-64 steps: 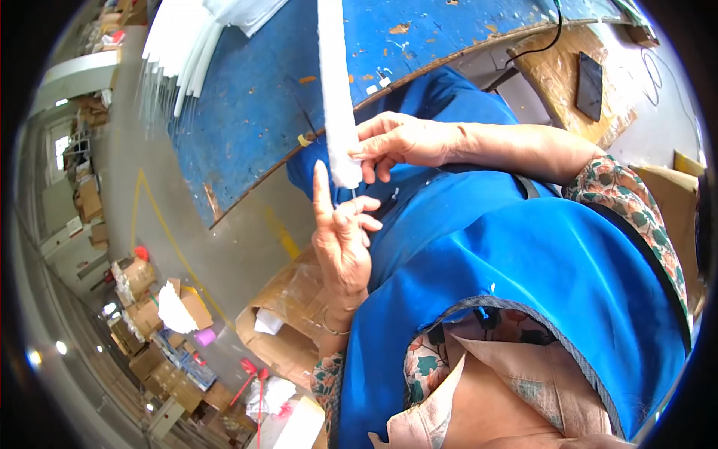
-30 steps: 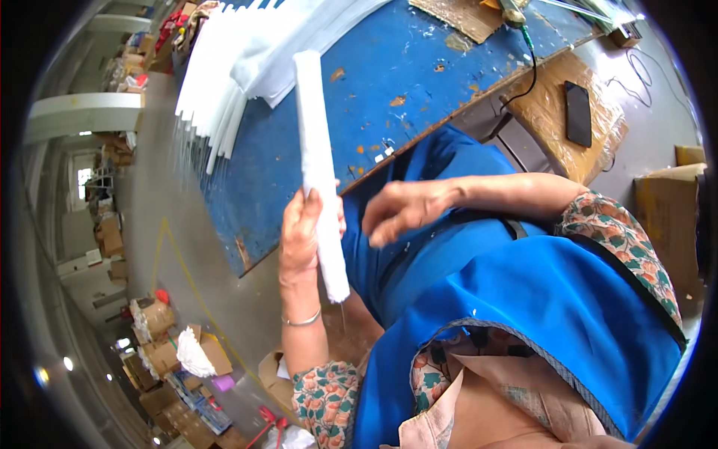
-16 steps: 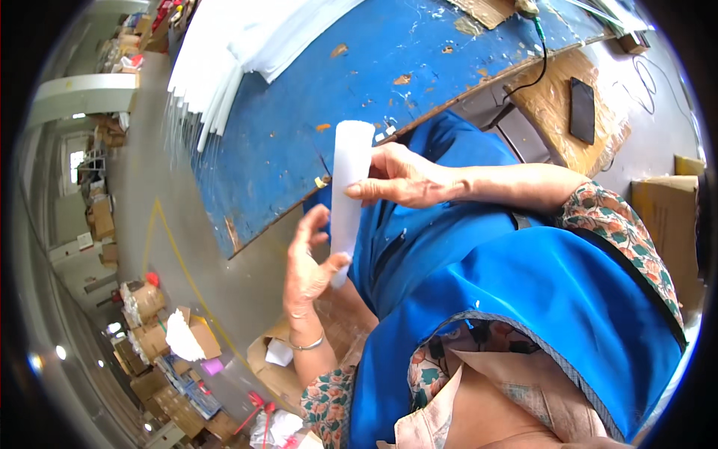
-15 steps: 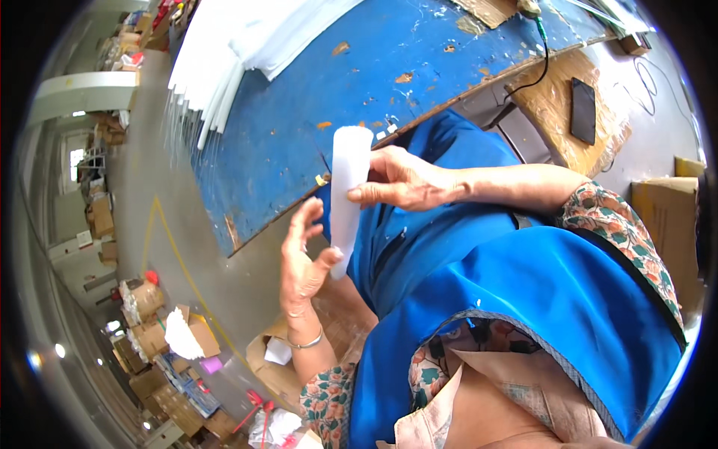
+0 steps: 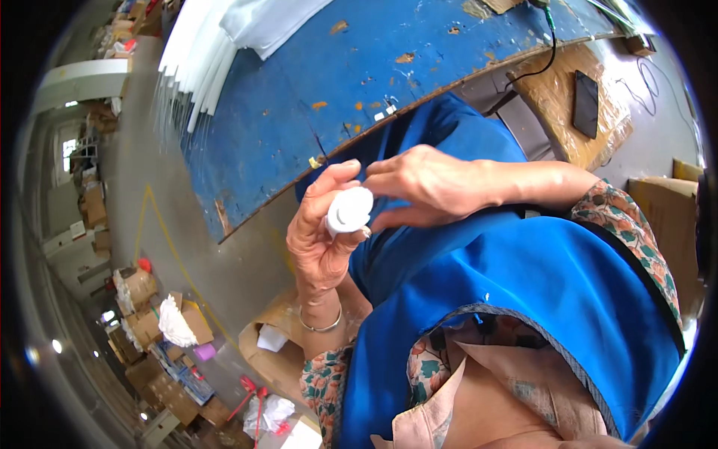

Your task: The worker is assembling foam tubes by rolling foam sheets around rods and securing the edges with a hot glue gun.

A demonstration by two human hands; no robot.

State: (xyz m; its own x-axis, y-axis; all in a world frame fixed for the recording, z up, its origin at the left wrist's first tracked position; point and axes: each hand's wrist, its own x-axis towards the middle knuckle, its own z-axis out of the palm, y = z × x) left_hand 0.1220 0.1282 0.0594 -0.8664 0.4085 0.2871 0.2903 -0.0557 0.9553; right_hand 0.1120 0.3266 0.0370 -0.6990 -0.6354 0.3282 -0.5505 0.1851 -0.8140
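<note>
Matt roll (image 5: 351, 209), perhaps foam, scuffed painted tabletop (image 5: 288, 101), smooth cloth apron (image 5: 523, 262)

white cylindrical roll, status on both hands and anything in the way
Left hand gripping the white cylindrical roll, round end showing. Right hand close beside it, contact unclear. No obstruction seen.

- Blue bench (image 5: 262, 123): surface chipped.
- White tubes (image 5: 197, 63): bundled on it.
- White sheet (image 5: 275, 28): just right of tubes.
- Small white pieces (image 5: 390, 110): bench edge, right of tubes.
</note>
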